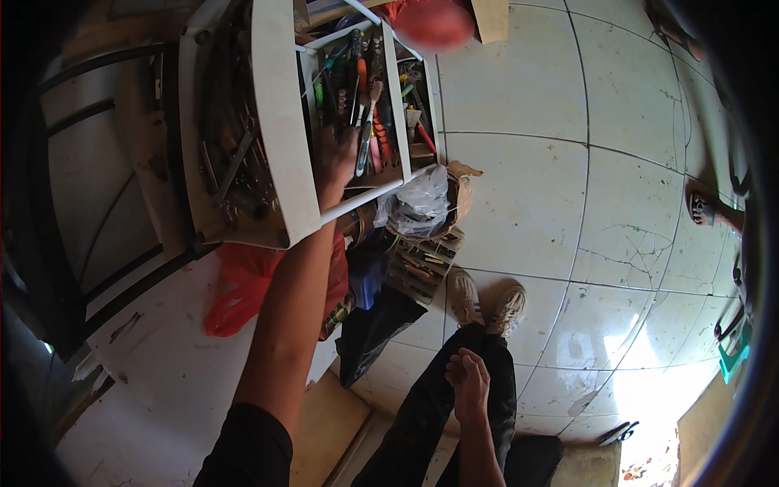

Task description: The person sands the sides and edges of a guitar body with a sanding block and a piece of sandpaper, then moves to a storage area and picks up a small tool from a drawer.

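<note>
toothbrush [363,154] lies among tools in white rack [395,105], just beside left hand [339,154]; bristles point away from person, long axis tilting slightly right. left grip shadowed, fingers part-hidden, can't tell if grasping. right hand [468,375] released, loosely curled.

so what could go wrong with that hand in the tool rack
The left hand is among crowded tools, where a hidden sharp edge might nick it. Its forearm passes close to the white rack and could scrape it. The black bag near the shoes might catch a foot.
</note>
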Motion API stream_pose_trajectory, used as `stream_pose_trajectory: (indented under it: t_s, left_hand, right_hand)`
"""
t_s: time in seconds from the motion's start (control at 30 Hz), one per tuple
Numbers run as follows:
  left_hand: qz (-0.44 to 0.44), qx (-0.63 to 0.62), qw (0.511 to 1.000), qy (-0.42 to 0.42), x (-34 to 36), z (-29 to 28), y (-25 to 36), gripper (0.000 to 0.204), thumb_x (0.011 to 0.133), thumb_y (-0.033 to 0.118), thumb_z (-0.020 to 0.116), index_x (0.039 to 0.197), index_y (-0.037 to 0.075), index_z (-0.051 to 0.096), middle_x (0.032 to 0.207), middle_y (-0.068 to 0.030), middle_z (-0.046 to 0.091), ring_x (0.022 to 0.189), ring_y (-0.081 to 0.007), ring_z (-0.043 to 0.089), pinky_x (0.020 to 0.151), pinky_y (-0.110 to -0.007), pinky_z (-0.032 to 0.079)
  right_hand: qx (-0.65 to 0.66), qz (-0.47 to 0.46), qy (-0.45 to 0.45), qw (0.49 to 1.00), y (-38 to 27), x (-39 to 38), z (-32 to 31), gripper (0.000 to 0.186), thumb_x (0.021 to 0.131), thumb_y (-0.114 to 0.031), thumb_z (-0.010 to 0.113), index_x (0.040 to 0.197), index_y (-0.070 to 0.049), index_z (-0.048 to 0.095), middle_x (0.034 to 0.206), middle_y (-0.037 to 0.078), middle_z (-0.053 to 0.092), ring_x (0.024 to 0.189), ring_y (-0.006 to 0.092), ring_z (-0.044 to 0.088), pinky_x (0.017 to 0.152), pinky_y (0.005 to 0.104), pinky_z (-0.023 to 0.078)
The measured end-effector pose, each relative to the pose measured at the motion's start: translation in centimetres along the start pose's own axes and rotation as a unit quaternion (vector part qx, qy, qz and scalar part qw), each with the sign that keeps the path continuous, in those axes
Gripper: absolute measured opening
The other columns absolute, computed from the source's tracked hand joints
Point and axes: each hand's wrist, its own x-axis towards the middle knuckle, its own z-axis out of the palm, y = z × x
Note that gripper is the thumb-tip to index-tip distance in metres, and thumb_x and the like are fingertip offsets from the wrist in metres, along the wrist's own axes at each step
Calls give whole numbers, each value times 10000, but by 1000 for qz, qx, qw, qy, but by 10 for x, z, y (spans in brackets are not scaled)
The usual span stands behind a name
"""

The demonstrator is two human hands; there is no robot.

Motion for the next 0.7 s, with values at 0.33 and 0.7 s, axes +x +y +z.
stream_pose_trajectory:
  t_s: [0.33, 0.7]
  left_hand:
    - [193, 138, 969, 72, -17, 16, 11, 870, 602, 263, 778, 1331, -46, 418, 1105, -277, 545, 981, -415, 567, 886, -482, 464]
    - [48, 69, 996, 9, -3, -4, 18, 381, 718, 256, 744, 990, 22, 615, 729, -109, 651, 597, -208, 659, 558, -334, 518]
  right_hand:
    - [-13, 4, 5, 1000, 0, 0, 2, 285, 962, -239, 586, 1180, -56, 602, 980, 63, 656, 852, 152, 639, 742, 304, 522]
    - [-28, 3, 8, 1000, 3, 0, 0, 325, 969, -268, 573, 1192, -33, 596, 1018, 79, 643, 904, 154, 623, 796, 305, 508]
